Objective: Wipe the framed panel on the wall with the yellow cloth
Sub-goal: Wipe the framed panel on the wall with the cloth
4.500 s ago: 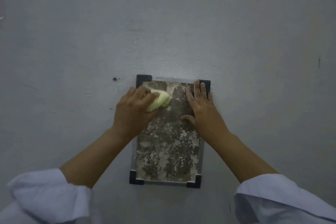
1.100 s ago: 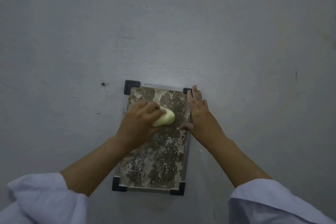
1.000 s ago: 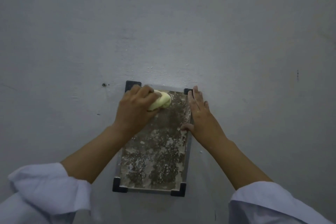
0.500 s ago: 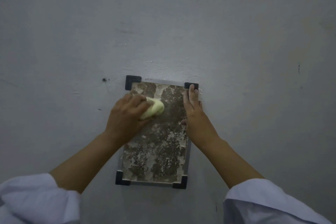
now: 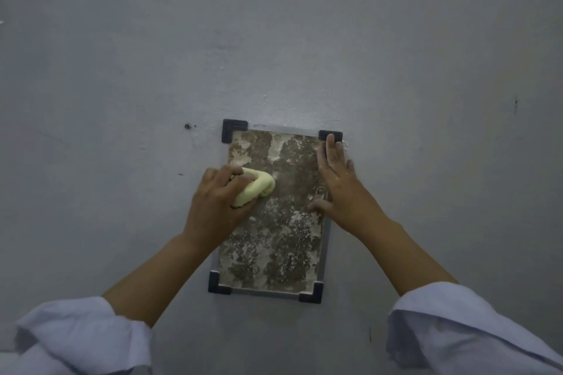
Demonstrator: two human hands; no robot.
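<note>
A framed panel (image 5: pixel 283 253) with a mottled brown and white surface and black corner brackets hangs on the grey wall. My left hand (image 5: pixel 213 207) grips a bunched yellow cloth (image 5: pixel 256 189) and presses it on the panel's left side, a little above the middle. My right hand (image 5: pixel 341 189) lies flat with fingers spread against the panel's right edge; its fingertips reach the upper right corner bracket (image 5: pixel 330 134).
The grey wall (image 5: pixel 274 39) fills the view. A small dark hole or screw (image 5: pixel 187 126) sits left of the panel's top corner. White dust flecks lie above the frame. My pale sleeves show at the bottom corners.
My left hand has slid the cloth downward and slightly left across the panel since half a second ago. My right hand keeps its flat hold on the right edge.
</note>
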